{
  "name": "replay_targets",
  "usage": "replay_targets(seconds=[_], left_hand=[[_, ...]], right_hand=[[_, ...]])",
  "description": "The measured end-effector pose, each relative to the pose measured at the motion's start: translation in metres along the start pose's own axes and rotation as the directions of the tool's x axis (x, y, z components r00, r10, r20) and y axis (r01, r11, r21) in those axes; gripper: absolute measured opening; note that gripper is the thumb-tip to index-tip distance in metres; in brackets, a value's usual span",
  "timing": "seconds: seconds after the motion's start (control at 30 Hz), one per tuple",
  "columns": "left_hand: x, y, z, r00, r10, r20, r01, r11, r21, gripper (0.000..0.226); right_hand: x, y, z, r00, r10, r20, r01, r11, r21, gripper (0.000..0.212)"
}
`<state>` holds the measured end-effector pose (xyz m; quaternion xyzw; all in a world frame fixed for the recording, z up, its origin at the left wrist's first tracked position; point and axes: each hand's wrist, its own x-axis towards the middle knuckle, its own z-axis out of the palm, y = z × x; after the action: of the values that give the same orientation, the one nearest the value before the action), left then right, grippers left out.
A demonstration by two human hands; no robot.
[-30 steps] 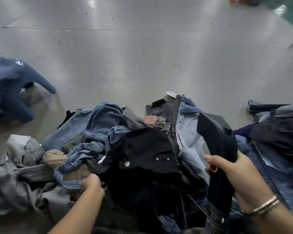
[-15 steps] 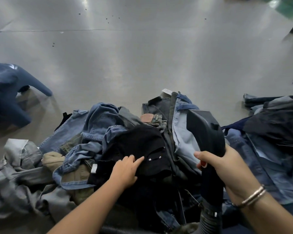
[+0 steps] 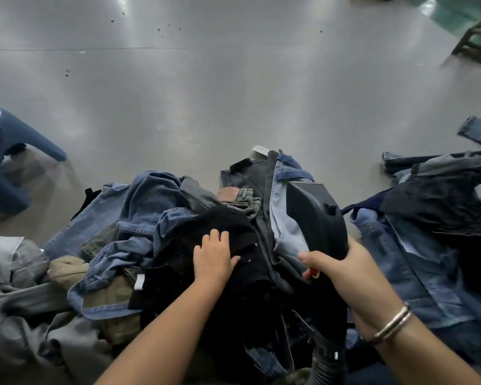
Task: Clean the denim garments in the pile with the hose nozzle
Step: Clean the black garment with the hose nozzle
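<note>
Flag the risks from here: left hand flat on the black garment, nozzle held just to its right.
1. The left hand lies on the black garment close to the hose nozzle; a pass could catch the fingers.
2. The garments are tangled, so pulling the black one may drag the light blue jeans along.
3. The hose runs through the pile and may snag.

Under your left hand (image 3: 214,257) lies a black garment (image 3: 206,234) of matt, dense cloth with small shiny metal rivets. Around it you have faded blue denim (image 3: 147,201), woven and slightly rough, olive-khaki cloth (image 3: 114,298) and grey cloth (image 3: 22,295). The hose nozzle (image 3: 315,218) in your right hand (image 3: 342,270) is smooth black plastic with a dull sheen; its ribbed hose (image 3: 328,365) looks like flexible plastic. Your bracelets (image 3: 393,322) are polished metal. The grey floor (image 3: 233,93) is smooth and glossy.
</note>
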<state>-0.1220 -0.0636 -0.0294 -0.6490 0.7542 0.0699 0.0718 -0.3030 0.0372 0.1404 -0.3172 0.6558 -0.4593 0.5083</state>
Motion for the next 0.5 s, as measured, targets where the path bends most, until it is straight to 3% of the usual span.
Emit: replay_targets(seconds=[0.1, 0.17, 0.23, 0.27, 0.33, 0.37, 0.43, 0.5], left_hand=[[0.016, -0.006, 0.003, 0.997, -0.047, 0.06, 0.052, 0.995, -0.085, 0.032], [0.028, -0.01, -0.007, 0.99, -0.084, 0.117, 0.117, 0.944, -0.309, 0.025], [0.032, -0.016, -0.02, 0.962, -0.113, 0.248, 0.242, 0.772, -0.587, 0.019], [0.031, -0.019, -0.026, 0.94, -0.109, 0.322, 0.316, 0.629, -0.71, 0.018], [0.024, -0.025, -0.039, 0.898, -0.088, 0.43, 0.434, 0.323, -0.841, 0.026], [0.02, -0.027, -0.045, 0.882, -0.071, 0.466, 0.47, 0.219, -0.855, 0.027], [0.012, -0.031, -0.055, 0.854, -0.009, 0.521, 0.518, 0.115, -0.848, 0.017], [0.007, -0.038, -0.059, 0.877, 0.055, 0.477, 0.474, 0.057, -0.879, 0.009]], right_hand=[[0.002, 0.0, -0.002, 1.0, -0.006, 0.007, 0.006, 1.0, 0.006, 0.015], [0.006, 0.002, -0.004, 1.0, -0.014, 0.002, 0.014, 1.0, 0.009, 0.015], [0.008, 0.005, -0.004, 1.0, -0.014, -0.006, 0.014, 1.0, 0.004, 0.016], [0.009, 0.006, -0.003, 1.0, -0.013, -0.007, 0.013, 1.0, -0.003, 0.016], [0.009, 0.008, 0.001, 1.0, -0.012, 0.001, 0.012, 1.0, -0.015, 0.016], [0.009, 0.009, 0.003, 1.0, -0.015, 0.01, 0.015, 1.0, -0.022, 0.017], [0.009, 0.01, 0.006, 0.999, -0.021, 0.028, 0.023, 0.999, -0.049, 0.017], [0.009, 0.011, 0.007, 0.999, -0.03, 0.032, 0.032, 0.997, -0.063, 0.018]])
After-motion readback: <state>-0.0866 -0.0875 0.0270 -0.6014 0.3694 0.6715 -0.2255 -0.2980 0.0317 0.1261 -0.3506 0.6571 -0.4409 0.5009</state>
